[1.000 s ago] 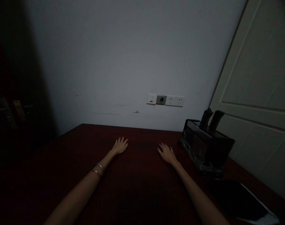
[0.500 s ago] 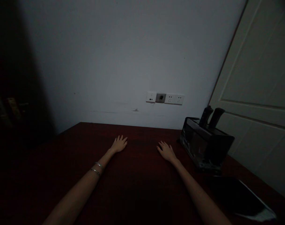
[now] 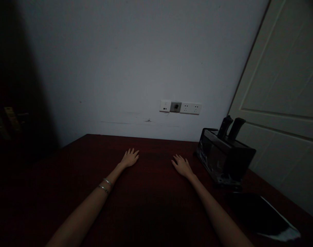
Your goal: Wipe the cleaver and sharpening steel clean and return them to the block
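Palm down on the dark red table (image 3: 151,192), my left hand (image 3: 130,158) lies with its fingers spread and holds nothing. Two silver bangles (image 3: 105,185) circle that forearm. My right hand (image 3: 182,166) also rests flat on the tabletop, fingers apart, nothing in it. Nearest to it, on the right, stands a black box-shaped holder (image 3: 224,157) with clear-looking sides. Two dark upright items, perhaps knife handles or remotes, stick out of its top; the dim light hides their kind.
A dark flat item (image 3: 264,216) with a pale, shiny edge lies at the right front of the table. Behind the table rises a pale wall with a row of sockets (image 3: 180,107). A cream panelled door (image 3: 282,96) stands at the right. The left side is very dark.
Both hands stay flat in place on the table. The whole view has shifted very slightly.
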A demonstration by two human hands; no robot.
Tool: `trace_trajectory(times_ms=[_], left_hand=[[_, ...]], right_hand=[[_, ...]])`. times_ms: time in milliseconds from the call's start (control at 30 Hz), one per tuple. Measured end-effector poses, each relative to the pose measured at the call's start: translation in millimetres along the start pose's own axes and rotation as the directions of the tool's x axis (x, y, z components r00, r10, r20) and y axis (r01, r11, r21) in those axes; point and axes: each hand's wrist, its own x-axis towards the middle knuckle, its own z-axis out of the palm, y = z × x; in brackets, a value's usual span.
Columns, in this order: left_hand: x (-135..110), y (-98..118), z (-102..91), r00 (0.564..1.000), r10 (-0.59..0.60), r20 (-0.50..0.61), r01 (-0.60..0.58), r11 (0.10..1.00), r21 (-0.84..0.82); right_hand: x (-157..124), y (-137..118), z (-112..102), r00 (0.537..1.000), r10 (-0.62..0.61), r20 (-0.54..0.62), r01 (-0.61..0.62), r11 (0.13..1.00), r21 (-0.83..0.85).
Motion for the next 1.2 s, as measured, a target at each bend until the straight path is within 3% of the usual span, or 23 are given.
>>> trace_trajectory(times_ms=[1200], left_hand=[[0.1, 1.4, -2.0, 1.0, -0.001, 0.006, 0.001, 1.0, 0.006]], right_hand=[[-0.6, -0.6, -1.0, 1.0, -0.001, -0.006, 0.001, 1.0, 0.0]])
